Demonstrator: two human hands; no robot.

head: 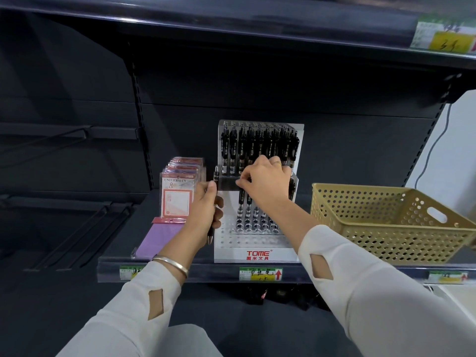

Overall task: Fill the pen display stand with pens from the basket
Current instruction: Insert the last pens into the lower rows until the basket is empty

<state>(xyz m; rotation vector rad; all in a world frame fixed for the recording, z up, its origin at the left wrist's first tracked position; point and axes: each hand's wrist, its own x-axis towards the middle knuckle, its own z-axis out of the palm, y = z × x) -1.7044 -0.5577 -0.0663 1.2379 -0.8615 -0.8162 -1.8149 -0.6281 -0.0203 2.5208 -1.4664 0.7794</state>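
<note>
A white tiered pen display stand (255, 249) marked TOME stands on the shelf. Black pens (251, 145) fill its upper tier, and a few stand in the lower tier. My left hand (204, 206) grips a black pen (210, 234) upright beside the stand's left edge, tip down. My right hand (265, 180) pinches the top of a pen (242, 195) that stands in the lower tier's back row. The tan perforated basket (381, 222) sits to the right of the stand; its inside is hidden from here.
Packs of notepads labelled UNIVERSITY (179, 194) stand left of the stand, with a purple pad (157, 240) lying flat before them. The dark shelf (206, 273) has price tags along its front edge. Another shelf hangs above.
</note>
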